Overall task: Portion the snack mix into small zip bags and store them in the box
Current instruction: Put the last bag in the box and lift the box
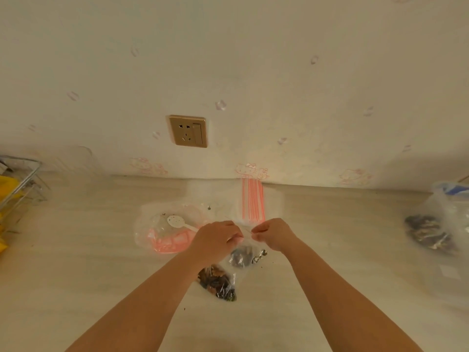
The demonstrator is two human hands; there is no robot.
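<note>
Stretching across the whole lower view, the pale wood-grain counter (76, 262) meets a cream wall (253, 72) printed with faint pink cartoon figures, and a gold socket plate (188, 131) sits on that wall above the work spot. At the right edge lies a large clear bag (446, 224) holding dark snack mix, well apart from the hands. At the left edge stands a wire rack (17, 184) with something yellow in it. Near the middle, a crumpled clear bag with pink contents (165, 237) lies flat, and a white slotted spoon (177, 222) rests on top of it. Just beside it, toward the wall, lies a stack of empty zip bags (252, 201) with red seal lines. The left hand (215, 241) and right hand (275, 235) both pinch the top edge of a small zip bag (243, 255), which hangs between them with dark pieces inside. A second filled bag (218, 282) lies on the counter just below the left wrist.
</note>
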